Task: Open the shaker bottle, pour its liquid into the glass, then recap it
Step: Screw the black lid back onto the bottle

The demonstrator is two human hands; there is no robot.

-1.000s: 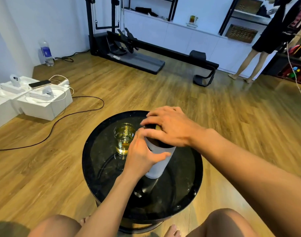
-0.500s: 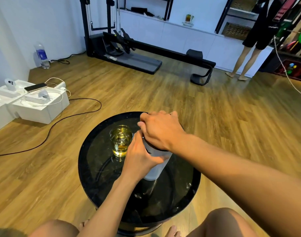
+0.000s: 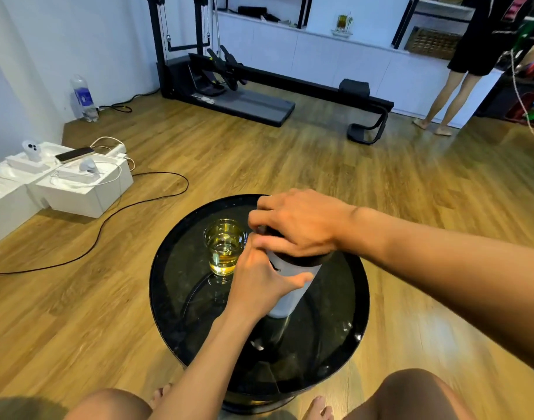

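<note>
A grey shaker bottle [image 3: 290, 286] with a black cap [image 3: 308, 259] stands upright on a round black table [image 3: 174, 298]. My left hand [image 3: 261, 283] wraps around the bottle's body from the left. My right hand [image 3: 296, 227] lies over the cap from above, fingers curled around its rim, and hides most of it. A clear glass [image 3: 224, 247] holding yellow liquid stands on the table just left of the bottle, close to my left hand's fingers.
White boxes [image 3: 77, 186] with a phone and cables lie on the wooden floor at left, and a black cable [image 3: 114, 213] trails toward the table. An exercise machine [image 3: 244, 92] stands at the back. A person's legs [image 3: 447, 98] show at far right. My knees are below the table.
My right hand has turned on the cap, its fingers now spread further round the rim. My left hand keeps its hold on the bottle. The view shifted slightly.
</note>
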